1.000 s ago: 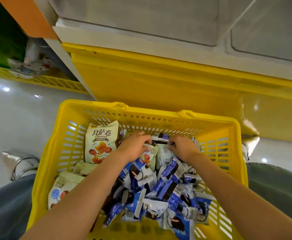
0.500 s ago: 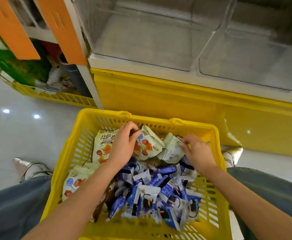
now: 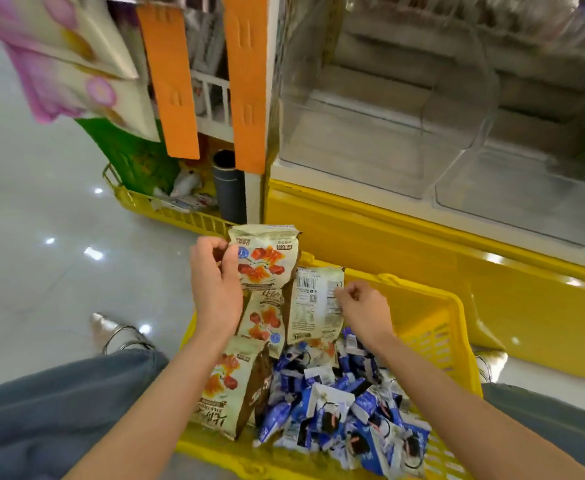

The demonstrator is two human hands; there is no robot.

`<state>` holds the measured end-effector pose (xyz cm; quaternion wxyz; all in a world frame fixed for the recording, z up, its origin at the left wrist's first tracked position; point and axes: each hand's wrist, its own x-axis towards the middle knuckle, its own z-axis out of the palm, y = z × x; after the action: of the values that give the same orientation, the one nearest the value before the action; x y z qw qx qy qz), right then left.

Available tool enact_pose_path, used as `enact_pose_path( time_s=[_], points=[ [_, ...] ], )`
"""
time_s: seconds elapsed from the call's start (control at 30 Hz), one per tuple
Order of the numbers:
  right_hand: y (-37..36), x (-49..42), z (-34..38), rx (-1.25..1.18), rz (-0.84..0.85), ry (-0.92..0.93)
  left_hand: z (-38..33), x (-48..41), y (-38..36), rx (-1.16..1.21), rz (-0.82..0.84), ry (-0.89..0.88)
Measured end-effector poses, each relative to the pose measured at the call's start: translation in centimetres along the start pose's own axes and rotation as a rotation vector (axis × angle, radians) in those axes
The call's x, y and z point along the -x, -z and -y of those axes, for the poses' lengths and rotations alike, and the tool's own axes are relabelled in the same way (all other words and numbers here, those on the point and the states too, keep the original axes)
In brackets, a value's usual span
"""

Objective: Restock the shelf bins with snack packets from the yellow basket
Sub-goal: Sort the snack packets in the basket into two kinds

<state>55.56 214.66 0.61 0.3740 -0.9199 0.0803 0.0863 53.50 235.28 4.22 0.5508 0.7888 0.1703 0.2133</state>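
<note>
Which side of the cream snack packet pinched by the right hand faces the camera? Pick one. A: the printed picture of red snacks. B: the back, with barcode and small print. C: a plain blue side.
B: the cream snack packet pinched by the right hand shows a barcode and blocks of small print, while the packet in the left hand shows the red picture.

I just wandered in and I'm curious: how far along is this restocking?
Barely begun, it seems. The clear shelf bins look empty. In hand: the left hand grips a cream snack packet by its edge, and the right hand pinches another packet, both raised above the yellow basket. Left: more cream packets and the pile of small blue packets in the basket.
</note>
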Motion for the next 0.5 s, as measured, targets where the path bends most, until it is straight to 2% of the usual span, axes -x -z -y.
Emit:
enact_pose_path(
  time_s=[0.13, 0.27, 0.33, 0.4, 0.47, 0.5],
  points=[
    [-4.8, -1.2, 3.0, -0.108, 0.127, -0.188, 0.5, -0.7, 3.7, 0.020, -0.119, 0.001],
    [-7.3, -1.4, 4.1, -0.314, 0.317, -0.345, 0.5, -0.4, 5.0, 0.095, -0.117, 0.099],
    [-8.0, -1.3, 5.1, -0.217, 0.347, -0.267, 0.7, -0.4, 5.4, 0.088, -0.118, 0.149],
    [-7.7, -0.9, 6.1, -0.052, 0.227, -0.080, 1.1, -0.5, 5.4, 0.037, -0.110, 0.190],
    [-6.4, 0.0, 7.1, -0.160, 0.136, 0.048, 1.7, -0.6, 5.2, -0.017, -0.081, 0.229],
    [-5.6, 0.7, 7.6, -0.264, 0.177, 0.082, 2.0, -0.6, 5.1, -0.044, -0.056, 0.237]
  ],
)
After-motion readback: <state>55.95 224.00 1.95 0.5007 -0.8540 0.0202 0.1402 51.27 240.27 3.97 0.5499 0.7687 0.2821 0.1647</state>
